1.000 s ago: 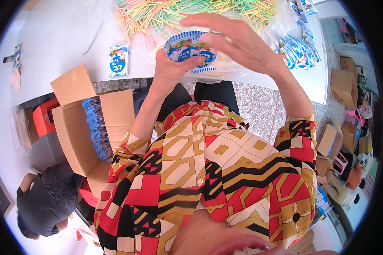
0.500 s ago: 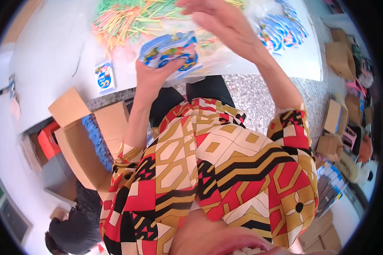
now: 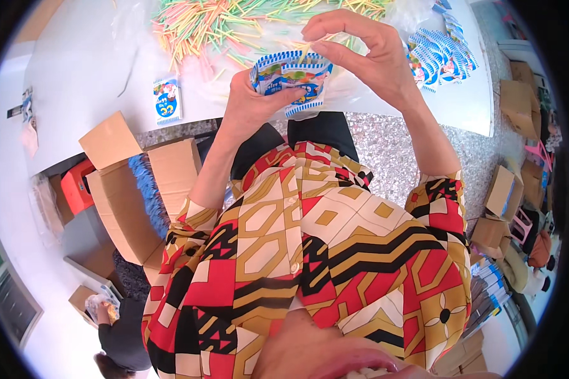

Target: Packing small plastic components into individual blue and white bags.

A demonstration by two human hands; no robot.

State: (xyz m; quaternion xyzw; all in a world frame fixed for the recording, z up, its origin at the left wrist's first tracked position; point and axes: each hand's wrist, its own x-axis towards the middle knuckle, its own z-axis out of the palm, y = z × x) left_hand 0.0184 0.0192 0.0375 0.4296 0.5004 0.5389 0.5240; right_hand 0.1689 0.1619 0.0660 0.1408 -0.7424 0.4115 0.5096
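Note:
My left hand (image 3: pixel 253 104) is wrapped round a blue-and-white printed packet (image 3: pixel 291 79), its thumb across the front. The packet stands upright with its mouth spread at the top. Over that mouth my right hand (image 3: pixel 367 54) is curled, index finger and thumb pinched on what looks like a thin pale-yellow stick (image 3: pixel 305 48). How far the stick reaches into the packet is hidden. Behind both hands lies a loose heap of thin pink, yellow and green sticks (image 3: pixel 208 28) on clear plastic film.
A similar packet (image 3: pixel 167 101) lies flat on the white table (image 3: pixel 82 82), left of my hands. Several more packets (image 3: pixel 446 57) are fanned out at the right. An open cardboard box (image 3: pixel 123 208) with blue fringe stands lower left. Another person (image 3: pixel 123 335) is at bottom left.
My right hand has come down from over the heap to the packet's mouth. The left hand and packet appear shifted right, while the whole view has shifted slightly too.

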